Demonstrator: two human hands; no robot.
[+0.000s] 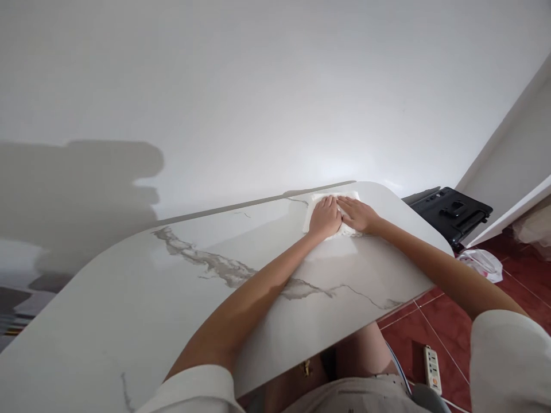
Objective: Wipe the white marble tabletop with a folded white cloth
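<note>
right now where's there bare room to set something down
On the white, grey-veined tabletop: the left end, between its curved edge and the left forearm; a smaller patch between that and the right forearm, down to the near edge. Crowded: near the far edge, where the left hand and right hand rest on a white cloth or tissue.

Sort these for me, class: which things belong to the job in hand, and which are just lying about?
In use:
white cloth or tissue, under the left hand and right hand
glossy white, grey-veined tabletop

Lying about:
black hard-shell case
pale rectangular power strip
crumpled white plastic bag
</note>
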